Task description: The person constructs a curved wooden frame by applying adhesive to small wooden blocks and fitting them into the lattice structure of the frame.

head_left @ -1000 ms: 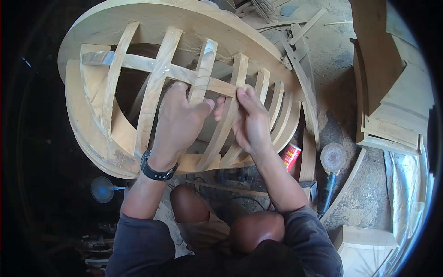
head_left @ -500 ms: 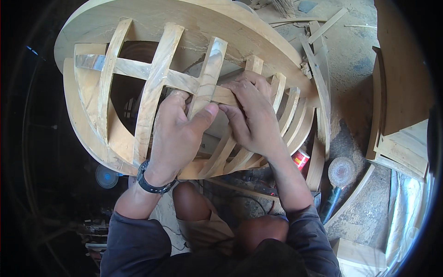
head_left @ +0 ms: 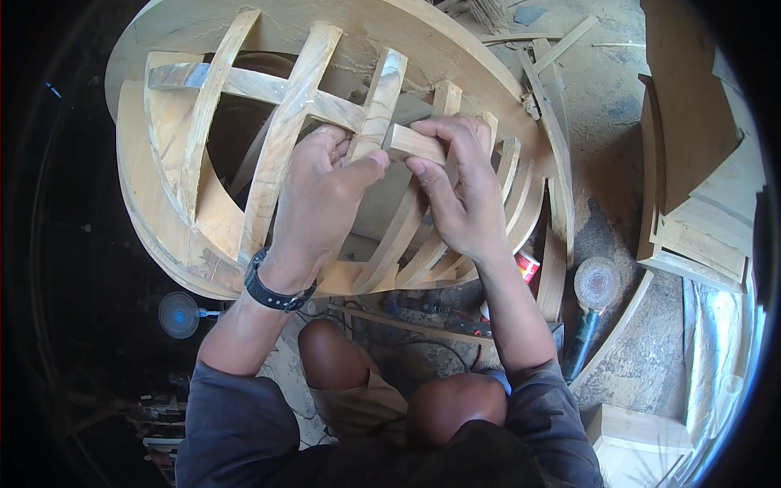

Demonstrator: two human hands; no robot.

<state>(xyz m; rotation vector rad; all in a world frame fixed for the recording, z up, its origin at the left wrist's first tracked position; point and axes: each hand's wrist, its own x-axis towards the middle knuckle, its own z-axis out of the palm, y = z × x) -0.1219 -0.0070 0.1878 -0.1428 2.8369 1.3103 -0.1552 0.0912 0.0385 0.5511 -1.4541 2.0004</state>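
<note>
A curved wooden frame (head_left: 455,49) with several upright ribs spans the upper middle. My left hand (head_left: 313,199) is closed around one pale rib (head_left: 381,102), its thumb lying across the rib's front. Between the thumb and fingers of my right hand (head_left: 465,195) is a short wooden block (head_left: 416,146). The block's square cut end faces left, close beside that rib and a small gap from it. Left of my hands, a crosspiece (head_left: 252,85) runs between the ribs and ends at the gripped one. Some fingertips of both hands are hidden behind the wood.
On the floor at right lies a grinder (head_left: 595,286) with a round disc. Another round disc tool (head_left: 179,315) is at left. A red can (head_left: 527,266), loose wood strips (head_left: 565,45) and a brown wooden piece (head_left: 687,106) stand around the frame. Cables cross the floor below.
My right hand has drawn the wooden block away from the rib and tilted it, so its cut end now shows. My left hand keeps its grip on the rib. The whole view has shifted slightly.
</note>
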